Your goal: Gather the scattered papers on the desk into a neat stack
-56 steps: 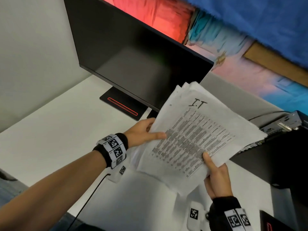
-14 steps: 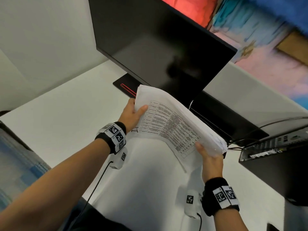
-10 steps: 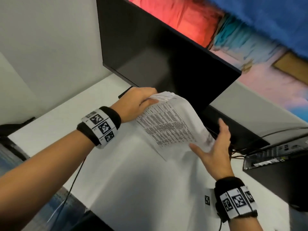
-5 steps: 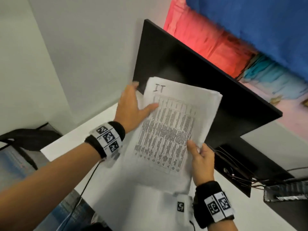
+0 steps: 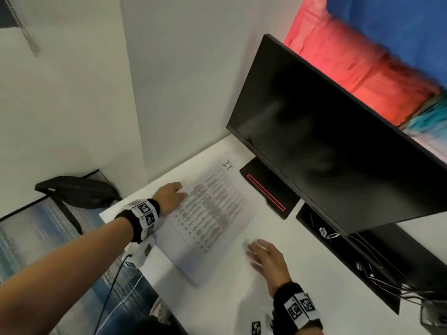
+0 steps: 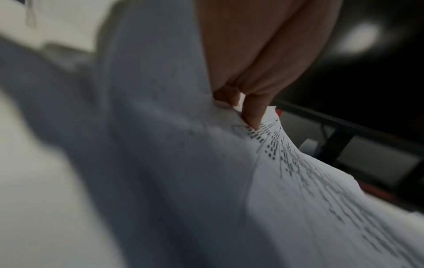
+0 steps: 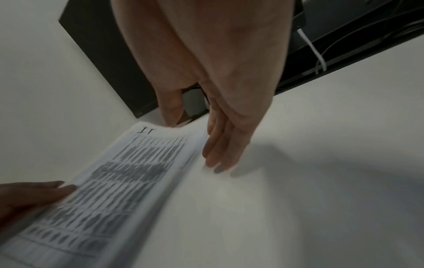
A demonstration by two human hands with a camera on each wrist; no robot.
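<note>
A stack of printed papers [image 5: 210, 213], headed "IT" in handwriting, lies flat on the white desk [image 5: 237, 301] just left of the monitor's base. My left hand [image 5: 173, 193] is at the stack's left edge; in the left wrist view its thumb [image 6: 252, 116] lies on the printed top sheet [image 6: 321, 190] with another finger behind the edge, pinching it. My right hand [image 5: 261, 252] hovers flat with straight fingers beside the stack's right edge and holds nothing. In the right wrist view its fingers [image 7: 218, 154] are close to the stack [image 7: 119, 181], and my left hand [image 7: 30, 195] shows at lower left.
A large black monitor [image 5: 326, 141] stands over the desk's back right on a black base [image 5: 268, 189] with a red stripe. Behind it a dark tray holds cables [image 5: 362, 259]. A black bag [image 5: 75, 192] sits off the desk's left end. Walls close the corner.
The stack, held upright in both hands half a second ago, has come down flat onto the desk. My right hand has let go and drawn off to the right.
</note>
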